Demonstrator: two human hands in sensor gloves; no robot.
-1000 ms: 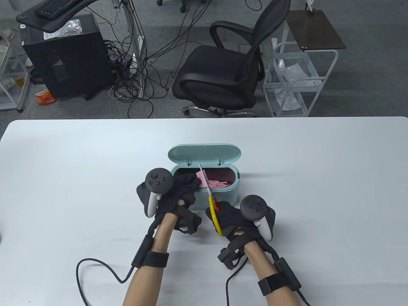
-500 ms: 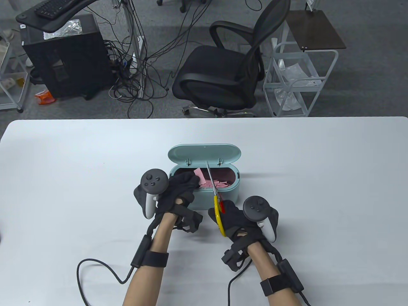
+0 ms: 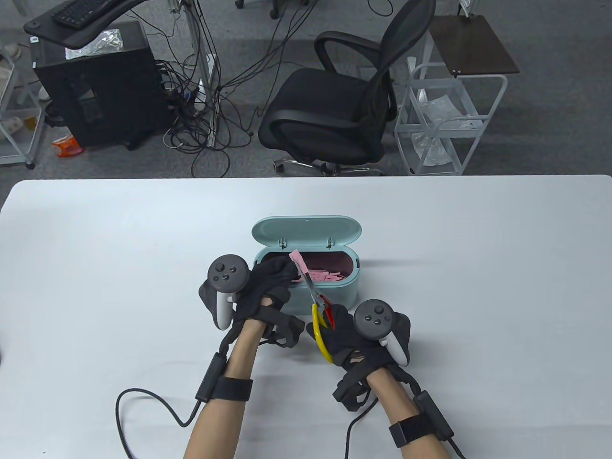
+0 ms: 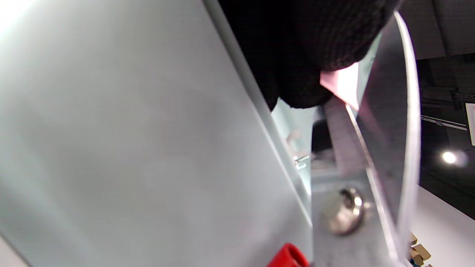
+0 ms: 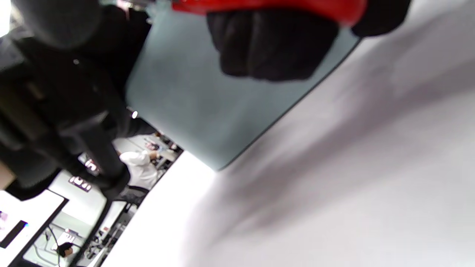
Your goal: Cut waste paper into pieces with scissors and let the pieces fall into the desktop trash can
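Pink paper, table view: a small strip of waste paper [image 3: 297, 259] sticks up over the open mint trash can [image 3: 334, 294], pinched in the curled fingers of the left hand [image 3: 267, 287]; I judge it is held there so that whatever is snipped off drops straight in.
Scissors, table view: the right hand [image 3: 346, 334] grips the scissors [image 3: 315, 299] by their yellow and red handles, fingers curled through the loops; the blades are parted slightly and angle up-left to meet the strip over the can's near-left rim.
Can, table view: lid [image 3: 306, 229] tipped back on its hinges, pink pieces [image 3: 327, 275] already lying inside, the whole standing mid-table [image 3: 478, 287].
Left wrist view: gloved fingers [image 4: 304, 55] pinch a pink corner just beside a steel blade and the pivot screw [image 4: 343, 215]; the can's wall fills the left of the view.
Right wrist view: curled fingers [image 5: 271, 48] under a red handle loop, can wall and table beyond.
Hard to tell: how much paper remains inside the left glove is hidden; whether the blades already bite the strip is unclear; both wrist views are blurred and cropped close.
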